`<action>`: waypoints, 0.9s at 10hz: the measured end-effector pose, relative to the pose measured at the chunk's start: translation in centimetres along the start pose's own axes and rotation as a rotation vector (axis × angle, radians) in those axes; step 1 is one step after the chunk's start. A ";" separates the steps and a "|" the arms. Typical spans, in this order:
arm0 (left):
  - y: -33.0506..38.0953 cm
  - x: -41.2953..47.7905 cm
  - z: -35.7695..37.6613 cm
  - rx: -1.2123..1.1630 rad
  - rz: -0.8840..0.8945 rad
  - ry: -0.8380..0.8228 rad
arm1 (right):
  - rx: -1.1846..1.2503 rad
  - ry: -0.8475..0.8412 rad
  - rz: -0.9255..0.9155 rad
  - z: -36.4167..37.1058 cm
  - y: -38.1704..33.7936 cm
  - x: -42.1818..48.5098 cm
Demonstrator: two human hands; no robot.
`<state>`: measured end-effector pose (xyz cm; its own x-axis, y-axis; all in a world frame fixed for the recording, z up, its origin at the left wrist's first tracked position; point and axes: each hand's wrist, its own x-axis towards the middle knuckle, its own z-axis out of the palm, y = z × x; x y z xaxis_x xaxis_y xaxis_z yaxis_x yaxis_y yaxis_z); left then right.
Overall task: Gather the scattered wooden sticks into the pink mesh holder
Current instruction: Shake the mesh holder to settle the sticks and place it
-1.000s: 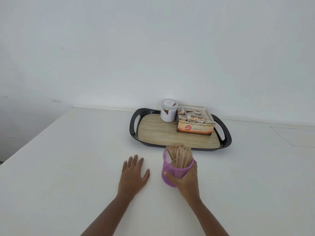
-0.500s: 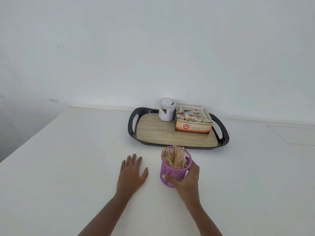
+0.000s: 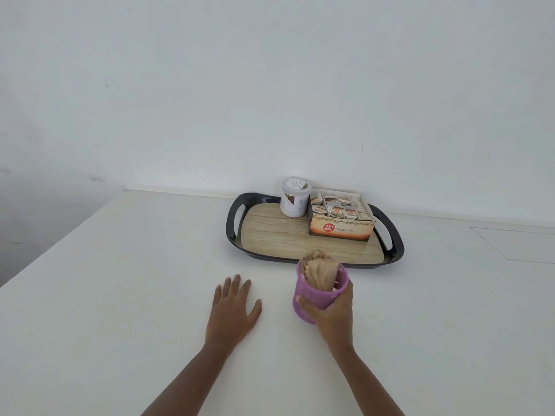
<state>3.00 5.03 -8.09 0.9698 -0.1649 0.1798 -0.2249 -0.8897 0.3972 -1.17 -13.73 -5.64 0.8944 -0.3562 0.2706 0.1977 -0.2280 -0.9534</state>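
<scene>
A right hand (image 3: 333,310) wraps its fingers round the cylindrical pink mesh holder (image 3: 315,295), near-upright at 6 o'clock from the wood-grain tray (image 3: 234,217). Blurred, flat wooden sticks (image 3: 321,273) stand bundled inside, tips toward 12 o'clock. At the holder's 9 o'clock, the left hand (image 3: 232,310) lies flat on the white desk (image 3: 120,295), fingers spread, holding nothing.

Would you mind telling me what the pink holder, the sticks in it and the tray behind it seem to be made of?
The pink holder looks like matte mesh, plastic or coated wire; motion blur leaves that open. The sticks look like bare pale wood, flat and thin. The tray has a glossy dark rim, probably plastic, and a wood-grain floor, likely printed laminate.
</scene>
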 end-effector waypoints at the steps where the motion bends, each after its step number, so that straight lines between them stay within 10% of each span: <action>1: -0.2 0.1 0.0 0.027 -0.002 -0.005 | -0.082 -0.195 0.000 -0.1 -0.2 -0.6; 5: -0.1 0.0 0.1 0.012 -0.005 0.005 | -0.265 0.214 -0.022 1.5 -1.1 -1.9; 9: -0.2 0.1 -0.2 0.029 0.012 -0.042 | 0.045 -0.361 0.065 0.7 -1.6 -2.2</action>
<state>3.12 5.27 -7.97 0.9703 -0.1927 0.1460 -0.2342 -0.8994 0.3691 -3.14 -11.95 -4.78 0.9880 -0.0244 0.1523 0.1459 -0.1723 -0.9742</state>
